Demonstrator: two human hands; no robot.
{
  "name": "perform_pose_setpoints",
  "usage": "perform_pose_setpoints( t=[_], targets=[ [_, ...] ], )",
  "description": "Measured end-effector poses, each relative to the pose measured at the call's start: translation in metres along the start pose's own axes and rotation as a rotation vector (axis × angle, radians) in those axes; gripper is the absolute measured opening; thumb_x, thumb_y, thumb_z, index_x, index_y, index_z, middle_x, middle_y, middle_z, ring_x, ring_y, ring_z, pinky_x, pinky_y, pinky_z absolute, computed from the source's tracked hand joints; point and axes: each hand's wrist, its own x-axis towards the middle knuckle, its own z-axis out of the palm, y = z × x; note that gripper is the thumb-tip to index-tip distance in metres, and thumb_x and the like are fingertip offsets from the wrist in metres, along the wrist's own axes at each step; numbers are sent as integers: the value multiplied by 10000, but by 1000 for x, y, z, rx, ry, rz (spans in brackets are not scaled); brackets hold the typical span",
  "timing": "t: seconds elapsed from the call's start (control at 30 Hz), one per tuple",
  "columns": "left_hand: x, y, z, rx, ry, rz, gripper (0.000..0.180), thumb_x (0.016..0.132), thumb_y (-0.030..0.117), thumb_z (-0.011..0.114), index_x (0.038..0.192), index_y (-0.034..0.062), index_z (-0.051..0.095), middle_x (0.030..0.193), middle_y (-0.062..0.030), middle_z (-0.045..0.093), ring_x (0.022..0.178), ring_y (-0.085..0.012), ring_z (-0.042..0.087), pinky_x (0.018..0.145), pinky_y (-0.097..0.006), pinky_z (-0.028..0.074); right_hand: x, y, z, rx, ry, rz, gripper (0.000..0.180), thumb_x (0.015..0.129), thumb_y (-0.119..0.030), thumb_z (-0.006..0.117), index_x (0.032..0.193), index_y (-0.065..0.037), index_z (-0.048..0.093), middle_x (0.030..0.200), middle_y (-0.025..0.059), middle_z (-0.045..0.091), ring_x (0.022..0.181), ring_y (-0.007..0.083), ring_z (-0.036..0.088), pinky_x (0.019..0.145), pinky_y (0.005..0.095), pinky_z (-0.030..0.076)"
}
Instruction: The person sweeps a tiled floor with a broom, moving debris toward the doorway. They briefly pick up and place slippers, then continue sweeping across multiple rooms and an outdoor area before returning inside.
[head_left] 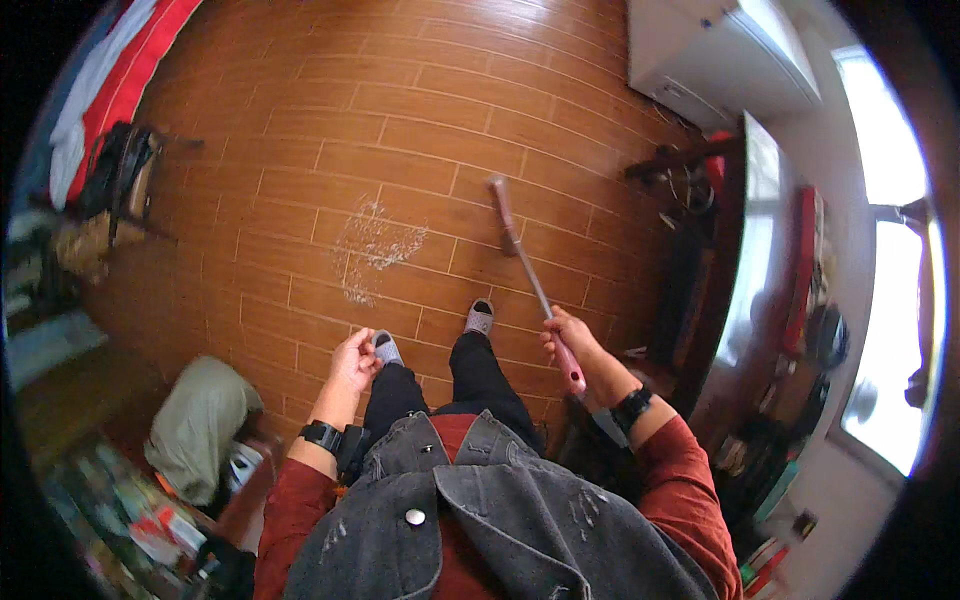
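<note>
My right hand (pixel 572 338) is closed around the pink grip of a long-handled broom (pixel 533 280). Its thin grey shaft slants away from me, up and slightly left. The pinkish far part looks narrow, and the exact shape of its head is hard to make out. My left hand (pixel 354 362) hovers above my left thigh, fingers curled in; whether anything is between them I cannot tell. Scattered whitish bits (pixel 375 250) lie in a loose patch on the brown plank-patterned floor (pixel 400 110), ahead of my slippered feet and left of the broom.
A dark-edged table (pixel 745 270) stands along the right, beneath a bright window (pixel 890 300). A white cabinet (pixel 720 55) is at the far right. On the left are a chair (pixel 130 180), a cloth-draped item (pixel 203 425), cluttered goods and red-and-white fabric (pixel 125 85).
</note>
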Motion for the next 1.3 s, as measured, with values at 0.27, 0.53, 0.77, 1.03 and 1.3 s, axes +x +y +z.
perform_pose_setpoints(
  t=[0.27,0.53,0.77,1.03,1.3],
  targets=[
    [-1,-39,-40,-229,72,4,170,834,255,550,850,91,590,525,26,496,354,-78,330,516,-298,430,140,-58,48,-335,130,-112,98,805,-89,462,880,-73,402,622,65,454,462,195,458,400,330,422],
    [-5,-52,-123,-478,90,21,182,839,274,547,857,96,586,529,34,490,361,-65,327,541,-292,414,151,54,217,-564,-27,31,149,831,-104,426,970,-97,372,621,80,442,466,207,455,375,352,391],
    [-14,-35,-192,-600,120,47,193,848,271,537,879,84,577,522,25,494,364,-70,326,533,-292,418,110,113,326,-560,-153,240,89,838,-113,400,916,-127,359,628,78,419,479,225,452,390,371,401],
    [-14,-27,-225,-684,77,69,184,848,255,541,859,77,586,537,12,504,365,-76,334,556,-300,420,73,129,395,-563,-155,287,89,840,-127,432,870,-129,349,570,69,417,434,211,441,351,344,370],
    [-5,-19,-240,-723,28,106,175,833,255,560,836,84,599,540,25,491,390,-69,340,539,-296,407,37,92,369,-597,-183,283,103,857,-153,436,950,-151,392,581,48,453,425,193,457,349,340,374]
  ],
)
